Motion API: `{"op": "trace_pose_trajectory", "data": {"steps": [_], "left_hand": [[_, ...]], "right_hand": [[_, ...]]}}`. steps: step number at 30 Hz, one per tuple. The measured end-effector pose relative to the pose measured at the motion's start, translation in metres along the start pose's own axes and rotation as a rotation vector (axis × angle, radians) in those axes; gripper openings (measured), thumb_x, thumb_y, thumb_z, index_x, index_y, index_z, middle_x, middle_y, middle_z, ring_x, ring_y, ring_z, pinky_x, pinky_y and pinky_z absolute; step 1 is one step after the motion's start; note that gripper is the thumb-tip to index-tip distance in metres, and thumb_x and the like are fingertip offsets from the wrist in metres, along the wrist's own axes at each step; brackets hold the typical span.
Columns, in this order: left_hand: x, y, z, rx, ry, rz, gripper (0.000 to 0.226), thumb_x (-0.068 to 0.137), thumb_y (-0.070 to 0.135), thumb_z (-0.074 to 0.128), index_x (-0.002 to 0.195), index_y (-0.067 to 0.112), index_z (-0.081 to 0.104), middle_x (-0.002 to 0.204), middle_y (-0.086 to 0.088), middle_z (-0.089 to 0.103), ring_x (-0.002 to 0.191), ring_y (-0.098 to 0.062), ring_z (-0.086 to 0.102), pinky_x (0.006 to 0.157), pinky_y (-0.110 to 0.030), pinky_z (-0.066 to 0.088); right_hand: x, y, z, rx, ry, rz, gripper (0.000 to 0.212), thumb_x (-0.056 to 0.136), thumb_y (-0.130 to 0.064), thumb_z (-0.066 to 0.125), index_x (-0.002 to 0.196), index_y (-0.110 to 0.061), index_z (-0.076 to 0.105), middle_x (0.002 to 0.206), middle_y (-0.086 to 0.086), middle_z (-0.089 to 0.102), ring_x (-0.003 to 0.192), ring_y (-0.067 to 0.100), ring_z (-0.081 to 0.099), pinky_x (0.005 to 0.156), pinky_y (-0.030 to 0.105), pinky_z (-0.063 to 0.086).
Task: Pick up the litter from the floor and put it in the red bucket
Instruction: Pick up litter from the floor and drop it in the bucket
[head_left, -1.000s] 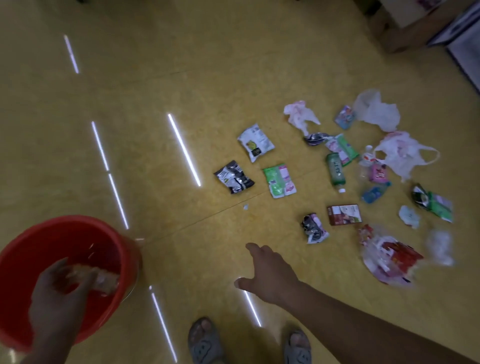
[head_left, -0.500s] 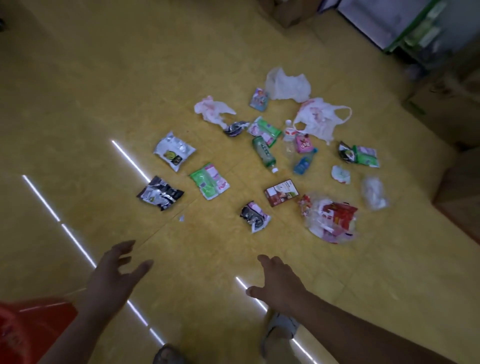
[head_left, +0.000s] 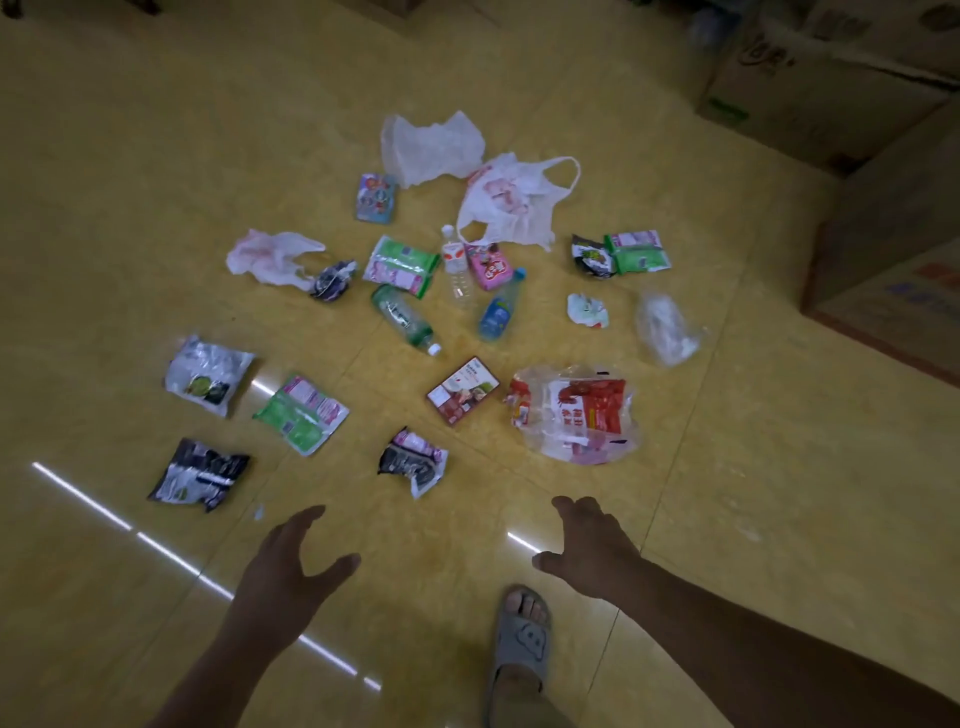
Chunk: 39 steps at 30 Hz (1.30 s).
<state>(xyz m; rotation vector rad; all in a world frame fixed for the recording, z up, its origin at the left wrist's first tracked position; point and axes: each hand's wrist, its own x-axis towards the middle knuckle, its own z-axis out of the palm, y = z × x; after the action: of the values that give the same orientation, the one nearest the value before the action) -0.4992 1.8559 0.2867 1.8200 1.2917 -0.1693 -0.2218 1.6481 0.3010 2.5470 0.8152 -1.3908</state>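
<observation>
Head view: both hands are hanging over the yellow floor (head_left: 156, 182) with fingers spread, gripping nothing. The left hand (head_left: 283, 564) is hovering at low centre and the right hand (head_left: 592, 551) just beyond it to the right.

- The crumpled black-and-pink wrapper (head_left: 413, 460) is lying nearest, at 1 o'clock from the left hand and 11 o'clock from the right, touching neither.
- The clear bag with red print (head_left: 576, 410) is lying at 12 o'clock from the right hand.
- The black packet (head_left: 200, 475) is sitting at 10 o'clock from the left hand, and the green-and-pink packet (head_left: 301, 413) at 12 o'clock.
- The bottles and white bags are lying farther out toward 12 o'clock.
- A foot in a grey sandal (head_left: 522, 639) is standing at 7 o'clock from the right hand.

Half a second ago the red bucket was showing at the lower left corner, and it is now out of frame. Both hands are reaching nearer the litter, which is lying as it was.
</observation>
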Motion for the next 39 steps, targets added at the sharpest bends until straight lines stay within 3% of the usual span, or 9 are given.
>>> {"op": "trace_pose_trajectory", "data": {"steps": [6, 10, 16, 21, 24, 29, 33, 36, 39], "left_hand": [[0.052, 0.052, 0.044, 0.167, -0.120, 0.049, 0.090, 0.073, 0.045, 0.081, 0.149, 0.026, 0.036, 0.143, -0.008, 0.045, 0.129, -0.025, 0.046, 0.101, -0.037, 0.038], [0.091, 0.059, 0.077, 0.297, -0.184, 0.106, 0.086, 0.073, 0.044, 0.080, 0.147, 0.025, 0.039, 0.140, -0.007, 0.047, 0.128, -0.024, 0.046, 0.101, -0.036, 0.039], [0.157, 0.034, 0.128, 0.428, -0.223, 0.172, 0.090, 0.066, 0.049, 0.083, 0.144, 0.026, 0.045, 0.137, -0.010, 0.051, 0.128, -0.028, 0.046, 0.103, -0.041, 0.041], [0.205, -0.001, 0.166, 0.474, -0.199, 0.242, 0.092, 0.060, 0.043, 0.090, 0.140, 0.016, 0.052, 0.131, -0.016, 0.056, 0.122, -0.033, 0.050, 0.103, -0.041, 0.040], [0.235, -0.026, 0.184, 0.518, -0.198, 0.265, 0.097, 0.058, 0.053, 0.085, 0.142, 0.020, 0.049, 0.134, -0.016, 0.053, 0.127, -0.034, 0.045, 0.107, -0.045, 0.037], [0.290, -0.073, 0.220, 0.664, -0.191, 0.215, 0.118, 0.048, 0.077, 0.068, 0.151, 0.034, 0.027, 0.156, -0.018, 0.024, 0.145, -0.038, 0.017, 0.112, -0.059, 0.025], [0.327, -0.101, 0.249, 0.712, -0.207, 0.169, 0.129, 0.032, 0.083, 0.056, 0.146, 0.054, 0.002, 0.161, -0.012, -0.007, 0.147, -0.042, -0.003, 0.106, -0.065, 0.028], [0.336, -0.111, 0.267, 0.747, -0.175, 0.206, 0.127, 0.036, 0.074, 0.071, 0.145, 0.055, 0.007, 0.158, -0.011, -0.016, 0.145, -0.046, -0.001, 0.104, -0.061, 0.032], [0.335, -0.114, 0.277, 0.733, -0.049, 0.249, 0.106, 0.048, 0.054, 0.086, 0.140, 0.045, 0.034, 0.156, -0.011, -0.001, 0.132, -0.050, 0.023, 0.092, -0.056, 0.045]], "right_hand": [[0.061, 0.058, -0.034, -0.011, -0.001, 0.037, 0.084, 0.086, -0.055, 0.062, 0.151, -0.024, 0.020, 0.153, 0.009, 0.026, 0.133, 0.038, 0.036, 0.104, 0.046, 0.041], [0.110, 0.084, -0.035, -0.061, 0.011, 0.036, 0.086, 0.085, -0.058, 0.061, 0.152, -0.028, 0.017, 0.157, 0.012, 0.019, 0.134, 0.041, 0.034, 0.104, 0.049, 0.042], [0.190, 0.113, -0.011, -0.122, 0.089, 0.013, 0.079, 0.082, -0.061, 0.061, 0.148, -0.040, 0.023, 0.156, 0.010, 0.018, 0.133, 0.040, 0.032, 0.106, 0.052, 0.039], [0.265, 0.125, 0.020, -0.202, 0.110, -0.008, 0.080, 0.076, -0.068, 0.060, 0.144, -0.046, 0.025, 0.158, 0.008, 0.012, 0.141, 0.043, 0.019, 0.108, 0.059, 0.033], [0.311, 0.128, 0.039, -0.248, 0.136, -0.015, 0.089, 0.067, -0.077, 0.051, 0.144, -0.051, 0.015, 0.161, 0.006, 0.001, 0.145, 0.047, 0.005, 0.108, 0.064, 0.029], [0.361, 0.128, 0.067, -0.224, 0.146, 0.004, 0.102, 0.077, -0.072, 0.057, 0.145, -0.052, -0.017, 0.160, 0.014, -0.021, 0.145, 0.047, -0.015, 0.111, 0.067, 0.021], [0.381, 0.125, 0.079, -0.272, 0.151, -0.011, 0.107, 0.085, -0.063, 0.058, 0.148, -0.038, -0.024, 0.160, 0.018, -0.017, 0.146, 0.042, -0.014, 0.118, 0.058, -0.004], [0.401, 0.127, 0.090, -0.254, 0.169, -0.037, 0.107, 0.084, -0.064, 0.058, 0.150, -0.034, -0.021, 0.162, 0.013, -0.012, 0.148, 0.036, -0.013, 0.118, 0.056, -0.009], [0.420, 0.118, 0.105, -0.249, 0.198, 0.036, 0.104, 0.083, -0.069, 0.055, 0.153, -0.034, -0.013, 0.161, 0.019, -0.007, 0.148, 0.040, -0.007, 0.117, 0.060, -0.004]]}}
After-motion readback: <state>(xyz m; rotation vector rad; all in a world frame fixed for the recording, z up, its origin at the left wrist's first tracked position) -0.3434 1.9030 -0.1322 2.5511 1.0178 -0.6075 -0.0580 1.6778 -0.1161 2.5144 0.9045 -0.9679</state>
